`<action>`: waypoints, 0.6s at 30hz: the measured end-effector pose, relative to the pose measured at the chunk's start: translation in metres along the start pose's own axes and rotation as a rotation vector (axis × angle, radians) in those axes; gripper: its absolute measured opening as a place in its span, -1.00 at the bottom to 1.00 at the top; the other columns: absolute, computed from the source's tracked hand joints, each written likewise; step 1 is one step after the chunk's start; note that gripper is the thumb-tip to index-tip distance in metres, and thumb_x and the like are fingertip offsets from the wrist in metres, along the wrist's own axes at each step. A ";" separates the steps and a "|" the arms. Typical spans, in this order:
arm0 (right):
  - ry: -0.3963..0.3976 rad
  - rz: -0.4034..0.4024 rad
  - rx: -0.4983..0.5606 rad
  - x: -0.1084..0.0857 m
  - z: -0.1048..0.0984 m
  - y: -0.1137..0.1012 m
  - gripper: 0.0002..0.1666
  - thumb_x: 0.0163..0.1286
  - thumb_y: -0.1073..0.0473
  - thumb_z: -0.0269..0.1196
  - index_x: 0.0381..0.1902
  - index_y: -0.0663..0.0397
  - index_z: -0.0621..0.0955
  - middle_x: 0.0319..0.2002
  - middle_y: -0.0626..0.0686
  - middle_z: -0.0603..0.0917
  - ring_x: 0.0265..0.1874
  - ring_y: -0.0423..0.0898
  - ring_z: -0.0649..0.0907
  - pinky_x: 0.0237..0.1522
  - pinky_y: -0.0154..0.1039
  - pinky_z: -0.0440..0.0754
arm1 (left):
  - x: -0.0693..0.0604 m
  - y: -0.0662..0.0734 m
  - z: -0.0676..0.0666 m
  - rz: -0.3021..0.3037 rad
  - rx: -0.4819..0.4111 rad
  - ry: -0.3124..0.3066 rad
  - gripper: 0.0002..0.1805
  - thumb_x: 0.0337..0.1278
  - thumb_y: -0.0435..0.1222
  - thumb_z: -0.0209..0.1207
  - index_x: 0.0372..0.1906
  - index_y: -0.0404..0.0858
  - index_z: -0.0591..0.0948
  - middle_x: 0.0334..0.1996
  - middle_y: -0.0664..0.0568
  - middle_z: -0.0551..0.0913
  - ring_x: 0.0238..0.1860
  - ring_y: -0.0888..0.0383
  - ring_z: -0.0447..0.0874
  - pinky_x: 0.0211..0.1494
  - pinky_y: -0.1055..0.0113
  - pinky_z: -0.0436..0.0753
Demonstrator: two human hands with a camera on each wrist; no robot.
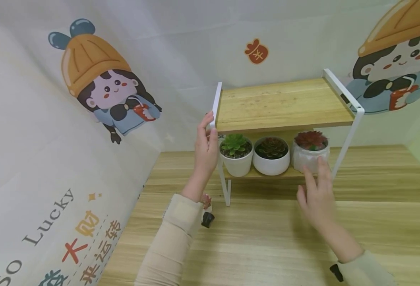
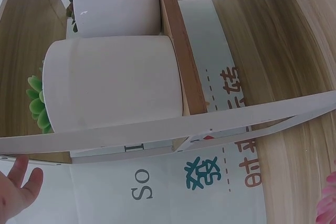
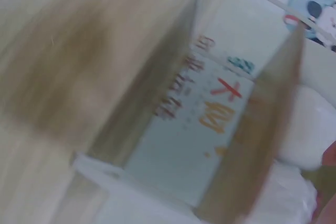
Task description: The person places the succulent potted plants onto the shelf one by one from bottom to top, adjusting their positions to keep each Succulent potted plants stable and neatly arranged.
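A small two-tier shelf with wooden boards and a white metal frame (image 1: 345, 147) stands on the table. My left hand (image 1: 207, 153) touches its left side near the upper board (image 1: 285, 105), fingers fairly straight. On the lower board, left to right, are a green succulent (image 1: 235, 145) in a white pot (image 2: 113, 85), a dark succulent (image 1: 273, 148) in a round white pot (image 1: 271, 165), and a red succulent (image 1: 310, 140) in a textured white pot (image 1: 300, 159). At that last pot's front is my right hand (image 1: 318, 200), fingers extended; contact is hard to judge.
Behind and left hangs a pale cloth (image 1: 181, 47) printed with cartoon figures and lettering. A small pink flower (image 2: 326, 205) and a dark object (image 1: 208, 219) sit on the wood-grain table (image 1: 263, 246), by my left sleeve. The right wrist view is blurred.
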State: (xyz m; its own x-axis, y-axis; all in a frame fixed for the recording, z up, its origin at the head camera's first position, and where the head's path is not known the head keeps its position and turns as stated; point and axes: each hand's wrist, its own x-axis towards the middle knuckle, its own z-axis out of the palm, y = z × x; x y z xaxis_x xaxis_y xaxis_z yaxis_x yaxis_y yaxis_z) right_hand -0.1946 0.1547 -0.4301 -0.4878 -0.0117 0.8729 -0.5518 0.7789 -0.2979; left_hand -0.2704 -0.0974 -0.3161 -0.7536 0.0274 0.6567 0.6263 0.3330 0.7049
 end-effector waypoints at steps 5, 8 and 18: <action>0.132 -0.105 0.069 0.028 -0.034 0.004 -0.46 0.38 0.02 -0.06 -0.07 0.50 0.42 0.17 0.43 0.31 0.15 0.31 0.33 0.24 0.04 0.25 | 0.000 0.001 -0.001 0.007 -0.013 -0.006 -0.65 0.38 -0.31 -0.22 0.19 -0.31 0.24 0.35 -0.02 0.22 -0.08 -0.05 0.45 -0.13 0.28 0.50; 0.190 -0.115 0.097 0.059 -0.057 0.012 -0.42 0.35 -0.02 -0.02 -0.08 0.51 0.41 0.12 0.43 0.35 0.14 0.23 0.36 0.25 -0.10 0.25 | 0.001 0.001 -0.001 0.011 -0.020 -0.005 -0.66 0.38 -0.32 -0.22 0.18 -0.32 0.24 0.34 -0.02 0.22 -0.07 -0.05 0.44 -0.13 0.28 0.49; -0.185 0.226 0.193 0.134 -0.113 0.052 -0.44 0.35 0.11 0.07 0.25 0.23 0.34 0.25 0.19 0.33 0.16 -0.25 0.37 0.20 -0.45 0.23 | 0.001 -0.002 -0.001 0.023 -0.009 -0.005 -0.66 0.38 -0.30 -0.21 0.18 -0.30 0.25 0.34 -0.01 0.23 -0.08 -0.05 0.47 -0.13 0.24 0.52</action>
State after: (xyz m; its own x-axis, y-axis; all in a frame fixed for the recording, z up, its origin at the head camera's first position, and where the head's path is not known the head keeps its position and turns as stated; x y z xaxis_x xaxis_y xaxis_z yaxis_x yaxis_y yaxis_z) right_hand -0.2121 0.2648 -0.2851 -0.7167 0.0206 0.6971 -0.5248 0.6423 -0.5585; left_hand -0.2718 -0.0986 -0.3168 -0.7401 0.0393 0.6714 0.6450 0.3240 0.6921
